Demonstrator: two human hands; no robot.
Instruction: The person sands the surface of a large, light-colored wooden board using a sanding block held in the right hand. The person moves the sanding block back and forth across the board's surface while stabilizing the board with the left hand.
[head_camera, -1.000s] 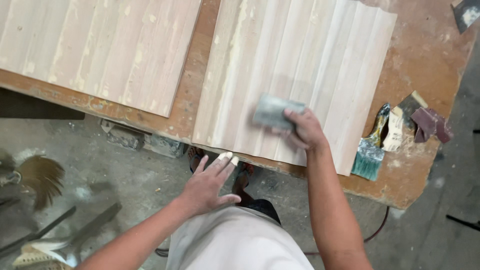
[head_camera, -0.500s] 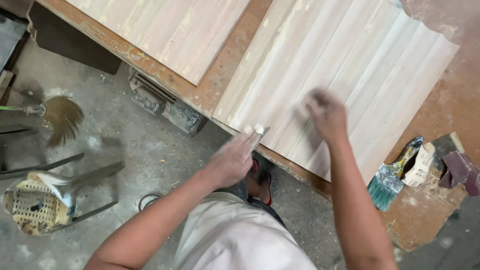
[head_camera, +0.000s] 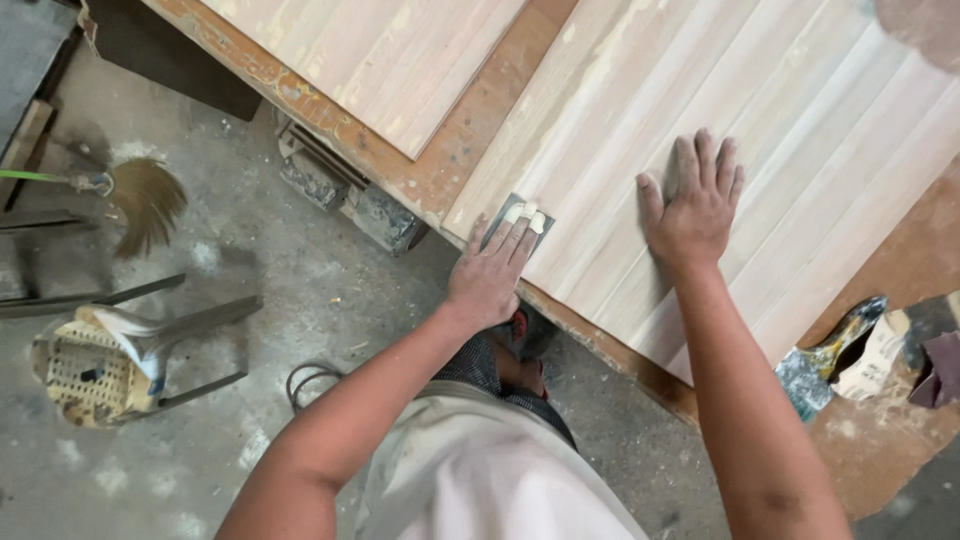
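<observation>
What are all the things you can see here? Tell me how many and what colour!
Ridged wood panel: one, pale, on the workbench under both hands.
Flat wood panel: one, pale, top left of the bench.
Workbench: one, brown, dusty.
Sandpaper piece: one, grey, under the left fingers at the panel's near corner.
Paintbrush: one, teal bristles, bench right.
Sandpaper scraps: dark red, far right.
Broom: one, brown, floor left.
Stool: one, cream, tipped on the floor.
Left hand: pressing the sandpaper.
Right hand: flat on the ridged panel.
</observation>
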